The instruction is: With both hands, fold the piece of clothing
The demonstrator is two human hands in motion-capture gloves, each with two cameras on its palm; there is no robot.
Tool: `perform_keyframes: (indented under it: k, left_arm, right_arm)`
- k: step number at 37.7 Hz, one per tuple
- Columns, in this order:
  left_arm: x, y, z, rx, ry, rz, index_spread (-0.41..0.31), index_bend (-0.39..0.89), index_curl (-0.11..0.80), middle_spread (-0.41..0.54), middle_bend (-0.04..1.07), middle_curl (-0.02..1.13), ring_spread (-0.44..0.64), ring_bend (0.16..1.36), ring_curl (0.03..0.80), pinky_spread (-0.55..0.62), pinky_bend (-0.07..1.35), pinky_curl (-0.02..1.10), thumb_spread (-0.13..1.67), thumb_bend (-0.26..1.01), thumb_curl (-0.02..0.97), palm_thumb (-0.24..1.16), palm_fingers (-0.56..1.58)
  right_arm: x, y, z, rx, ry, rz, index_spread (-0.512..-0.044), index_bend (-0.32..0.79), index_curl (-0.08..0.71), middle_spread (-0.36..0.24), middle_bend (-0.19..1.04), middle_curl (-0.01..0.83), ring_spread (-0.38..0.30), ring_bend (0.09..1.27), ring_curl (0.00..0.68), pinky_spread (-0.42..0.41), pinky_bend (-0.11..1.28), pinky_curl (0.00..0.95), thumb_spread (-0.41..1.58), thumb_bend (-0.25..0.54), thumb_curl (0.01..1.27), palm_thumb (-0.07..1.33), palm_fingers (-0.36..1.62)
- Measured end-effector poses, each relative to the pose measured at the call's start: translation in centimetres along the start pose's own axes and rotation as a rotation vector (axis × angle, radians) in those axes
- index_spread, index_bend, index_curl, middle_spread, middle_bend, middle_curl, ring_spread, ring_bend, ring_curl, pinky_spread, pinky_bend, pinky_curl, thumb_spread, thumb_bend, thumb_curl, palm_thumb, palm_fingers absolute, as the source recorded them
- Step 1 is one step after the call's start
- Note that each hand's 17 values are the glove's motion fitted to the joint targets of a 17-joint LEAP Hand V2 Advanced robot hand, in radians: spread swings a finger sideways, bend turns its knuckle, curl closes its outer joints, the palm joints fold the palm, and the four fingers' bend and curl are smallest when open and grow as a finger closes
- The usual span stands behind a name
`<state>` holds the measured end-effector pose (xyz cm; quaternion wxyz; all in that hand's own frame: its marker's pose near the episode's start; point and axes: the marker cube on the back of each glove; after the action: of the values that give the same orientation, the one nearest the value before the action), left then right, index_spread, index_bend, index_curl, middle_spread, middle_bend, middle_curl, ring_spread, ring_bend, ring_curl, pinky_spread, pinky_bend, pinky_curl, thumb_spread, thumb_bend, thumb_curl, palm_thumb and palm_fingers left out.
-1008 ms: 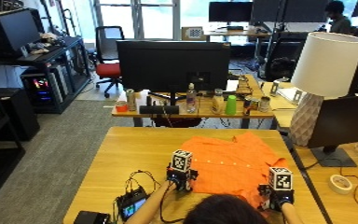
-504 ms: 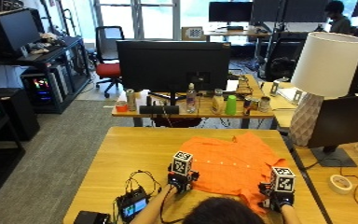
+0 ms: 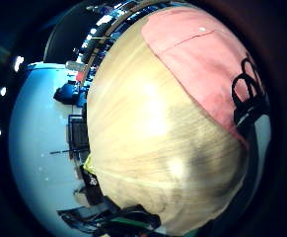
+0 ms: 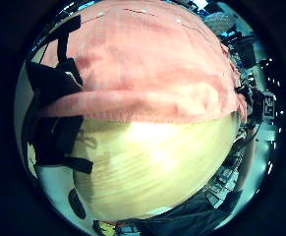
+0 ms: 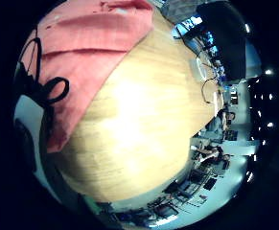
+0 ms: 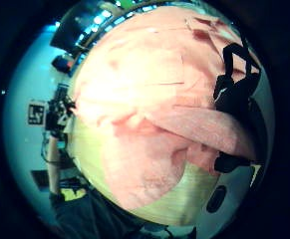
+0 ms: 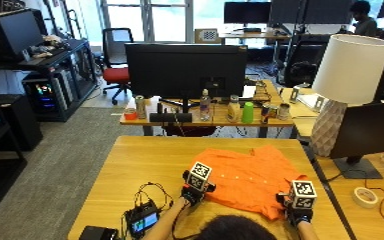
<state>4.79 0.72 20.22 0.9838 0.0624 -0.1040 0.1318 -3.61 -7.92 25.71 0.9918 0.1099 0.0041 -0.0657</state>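
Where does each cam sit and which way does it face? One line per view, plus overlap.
Outside view: above and behind the head, facing the table; shows left hand, right hand.
Left little-finger palm: faces wood, orange shirt at its edge.
Left thumb palm: faces the shirt hem; fingers show.
Right little-finger palm: mostly wood, shirt beside it.
Right thumb palm: shirt fills it; fingers show.
All five share shirt and table.

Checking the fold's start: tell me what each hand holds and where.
Both hands hold the orange shirt by its near hem: the left hand at the left corner, the right hand at the right corner.
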Motion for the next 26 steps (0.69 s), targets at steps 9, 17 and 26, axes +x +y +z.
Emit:
perform_keyframes:
  k: [9, 17, 26]
  left_arm:
    - [-1.4, 0.7, -1.0, -0.037, -0.023, -0.009, -0.314, 0.19, 0.437, -0.297, 0.23, 0.39, -0.36, 0.48, 0.36, -0.46, 0.61, 0.38, 1.18, -0.02, 0.296, 0.69, 1.28]
    - [-1.5, 1.5, -1.9, -0.041, -0.074, 0.016, -0.328, 0.18, 0.446, -0.325, 0.26, 0.42, -0.37, 0.49, 0.381, -0.47, 0.58, 0.39, 1.16, -0.02, 0.285, 0.68, 1.29]
    - [-3.6, -1.0, -0.8, -0.104, -0.06, 0.06, -0.336, 0.18, 0.456, -0.337, 0.27, 0.45, -0.38, 0.49, 0.395, -0.47, 0.57, 0.39, 1.16, -0.02, 0.275, 0.68, 1.28]
  right_arm:
    - [-0.4, 0.0, -0.1, -0.131, -0.009, -0.013, -0.269, 0.17, 0.338, -0.159, 0.36, 0.469, -0.218, 0.65, 0.443, -0.325, 0.7, 0.399, 1.0, 0.086, 0.37, 1.07, 1.34]
    - [-0.6, 1.1, -2.4, -0.113, 0.04, -0.044, -0.259, 0.17, 0.362, -0.159, 0.38, 0.484, -0.224, 0.68, 0.46, -0.34, 0.69, 0.408, 0.99, 0.056, 0.36, 1.09, 1.35]
    - [-1.0, 2.8, -6.7, -0.146, 0.007, -0.092, -0.257, 0.17, 0.381, -0.159, 0.4, 0.494, -0.226, 0.69, 0.465, -0.342, 0.69, 0.417, 0.98, 0.025, 0.35, 1.12, 1.34]
